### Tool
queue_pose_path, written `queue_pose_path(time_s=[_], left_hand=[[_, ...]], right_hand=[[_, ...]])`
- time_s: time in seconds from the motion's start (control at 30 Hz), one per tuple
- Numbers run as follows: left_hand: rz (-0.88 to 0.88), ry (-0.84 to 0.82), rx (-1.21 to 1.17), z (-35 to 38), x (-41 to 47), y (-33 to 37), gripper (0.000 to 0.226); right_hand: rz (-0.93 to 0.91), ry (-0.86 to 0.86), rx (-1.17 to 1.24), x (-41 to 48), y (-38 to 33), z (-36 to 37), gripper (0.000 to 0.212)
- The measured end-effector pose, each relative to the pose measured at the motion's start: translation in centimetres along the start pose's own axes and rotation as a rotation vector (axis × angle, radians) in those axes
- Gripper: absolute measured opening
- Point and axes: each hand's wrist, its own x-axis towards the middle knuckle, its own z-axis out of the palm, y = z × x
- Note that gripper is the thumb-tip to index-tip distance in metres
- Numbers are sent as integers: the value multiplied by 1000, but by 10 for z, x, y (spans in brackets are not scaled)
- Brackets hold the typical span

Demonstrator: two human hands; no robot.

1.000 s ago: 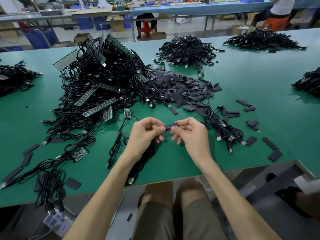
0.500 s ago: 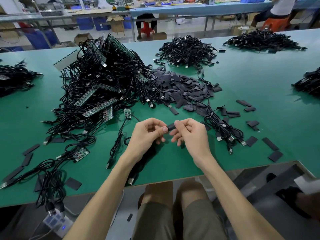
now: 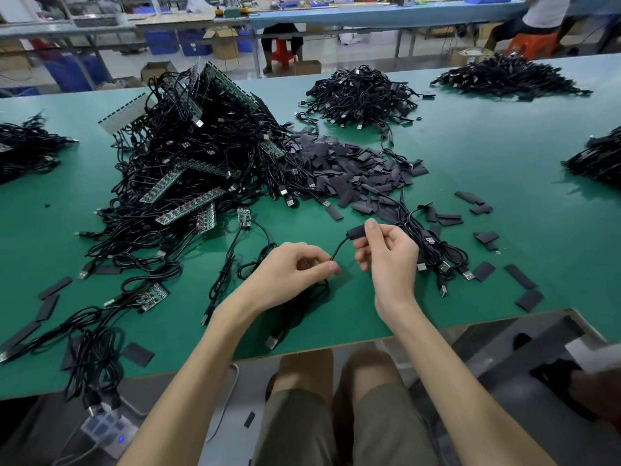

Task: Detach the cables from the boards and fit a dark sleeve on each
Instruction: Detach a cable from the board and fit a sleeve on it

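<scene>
Head view: the work is partway through, and by my judgement far more is left than done. Take the heap of loose sleeves [image 3: 349, 169] in the middle of the green table [image 3: 504, 183] as the mark. To its left, touching it, rises the big tangle of boards and cables [image 3: 201, 156], most cables apparently still joined to their green strips, so the bulk of the detaching is yet to do. Nearer the person than the heap, slightly to its right, lies a small bundle of loose cables [image 3: 437, 253] that look already handled. Beyond the heap sits a pile of cables [image 3: 363, 95]; I cannot tell whether those are sleeved. In front of the heap, on the person's side, the right hand [image 3: 389, 260] pinches a dark sleeve [image 3: 355, 232] between thumb and forefinger, and that sleeve appears seated over the end of one cable [image 3: 339, 248]. The left hand [image 3: 289, 274] pinches the same cable lower down, its other fingers curled in. So this piece seems all but finished. Compared with half a second ago, the hands have drawn apart: then their fingertips met closely over the sleeve, whereas now the right hand sits higher and a short run of bare cable shows between the two.
</scene>
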Motion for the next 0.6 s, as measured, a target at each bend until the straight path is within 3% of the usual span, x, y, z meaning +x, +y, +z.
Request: queue_pose_path(time_s=[0.17, 0.23, 0.37, 0.6], left_hand=[[-71, -147, 51, -10, -6, 3, 18], [-51, -104, -94, -9, -7, 7, 19], [-57, -10, -652, -3, -1, 19, 22], [-187, 129, -787, 10, 52, 65, 17]], right_hand=[[-3, -23, 20, -1, 1, 2, 22], [9, -47, 30, -1, 1, 1, 22], [3, -102, -44, -1, 1, 1, 20], [-5, -334, -343, -5, 1, 8, 3]])
